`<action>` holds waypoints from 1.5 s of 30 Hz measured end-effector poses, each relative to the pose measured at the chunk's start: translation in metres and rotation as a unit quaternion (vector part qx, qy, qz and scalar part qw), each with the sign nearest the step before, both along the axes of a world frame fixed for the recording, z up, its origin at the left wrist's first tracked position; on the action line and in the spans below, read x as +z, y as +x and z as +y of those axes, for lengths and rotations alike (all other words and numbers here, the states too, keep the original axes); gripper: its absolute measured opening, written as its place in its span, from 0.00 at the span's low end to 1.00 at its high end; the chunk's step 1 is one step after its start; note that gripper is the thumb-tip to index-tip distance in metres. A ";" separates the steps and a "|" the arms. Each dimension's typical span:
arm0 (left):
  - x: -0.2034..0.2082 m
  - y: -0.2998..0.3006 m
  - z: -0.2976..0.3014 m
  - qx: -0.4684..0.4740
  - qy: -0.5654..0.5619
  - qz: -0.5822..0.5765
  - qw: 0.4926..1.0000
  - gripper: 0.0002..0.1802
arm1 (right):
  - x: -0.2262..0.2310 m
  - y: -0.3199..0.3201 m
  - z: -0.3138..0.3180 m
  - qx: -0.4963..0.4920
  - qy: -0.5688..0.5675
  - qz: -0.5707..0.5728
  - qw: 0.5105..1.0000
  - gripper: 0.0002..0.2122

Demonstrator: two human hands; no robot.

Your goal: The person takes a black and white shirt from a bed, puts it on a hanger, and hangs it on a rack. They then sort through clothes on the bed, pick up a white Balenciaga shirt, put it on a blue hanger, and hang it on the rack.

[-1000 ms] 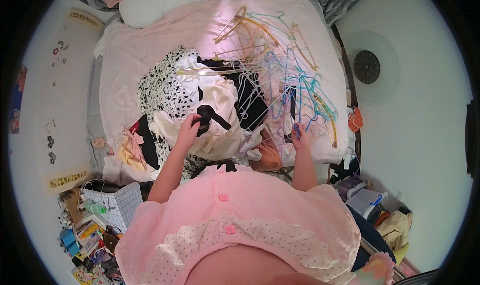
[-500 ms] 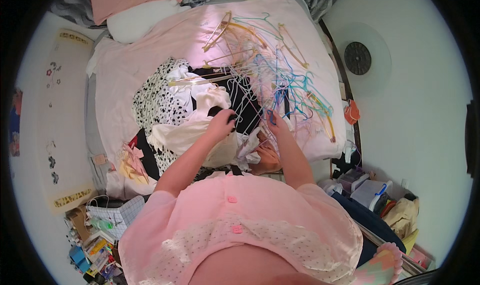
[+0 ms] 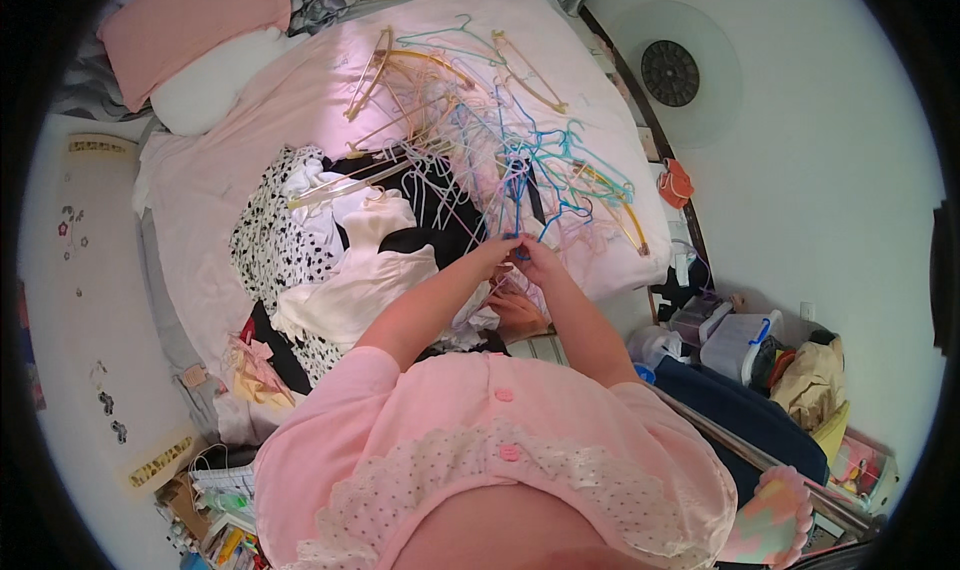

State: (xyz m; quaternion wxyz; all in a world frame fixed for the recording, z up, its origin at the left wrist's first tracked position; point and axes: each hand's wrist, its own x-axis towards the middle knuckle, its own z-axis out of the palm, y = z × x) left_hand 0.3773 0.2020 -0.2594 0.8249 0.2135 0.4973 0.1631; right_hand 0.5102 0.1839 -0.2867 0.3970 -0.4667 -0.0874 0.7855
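Observation:
My left hand (image 3: 495, 256) and my right hand (image 3: 541, 260) meet at the front of the bed, fingers closed around a blue hanger (image 3: 517, 208) between them. Beyond them spreads a tangled heap of hangers (image 3: 455, 150), white, pink, teal and blue, with several gold ones among them. To the left of my hands lies a pile of clothes: a cream garment (image 3: 350, 285), a black-and-white spotted garment (image 3: 258, 220) and a black garment (image 3: 432, 202) partly under the hangers. My fingertips overlap, so the exact grip is partly hidden.
A pink pillow (image 3: 205, 30) and a white pillow (image 3: 215, 85) lie at the far left of the bed (image 3: 180, 210). At the right, a fan (image 3: 670, 73) stands by the wall; lidded plastic boxes (image 3: 735, 348) and bags sit below. Small goods fill the lower left corner.
My left hand has let go of the black cloth and moved right to join my right hand at the blue hanger. The whole view has shifted and turned slightly.

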 end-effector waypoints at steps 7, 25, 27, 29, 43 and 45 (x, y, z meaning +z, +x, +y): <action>-0.030 0.000 0.020 -0.012 0.048 0.057 0.997 0.13 | -0.017 0.002 0.014 -0.047 -0.044 -0.162 0.985 0.08; -0.046 0.004 0.018 0.090 -0.013 -0.030 0.995 0.16 | -0.019 -0.013 0.048 0.102 0.190 -0.707 0.674 0.11; -0.037 0.007 0.023 0.093 -0.004 -0.006 0.996 0.19 | -0.029 -0.004 0.056 0.102 0.172 -0.710 0.676 0.12; -0.026 0.003 0.027 0.105 0.011 0.049 0.993 0.26 | -0.024 -0.003 0.064 0.128 0.187 -0.705 0.672 0.13; 0.011 -0.035 0.076 -0.078 0.584 0.542 0.599 0.09 | -0.034 -0.015 0.114 0.085 0.317 -0.561 0.760 0.11; 0.002 -0.035 0.075 -0.081 0.593 0.529 0.602 0.08 | -0.059 0.007 0.117 0.068 0.269 -0.586 0.762 0.12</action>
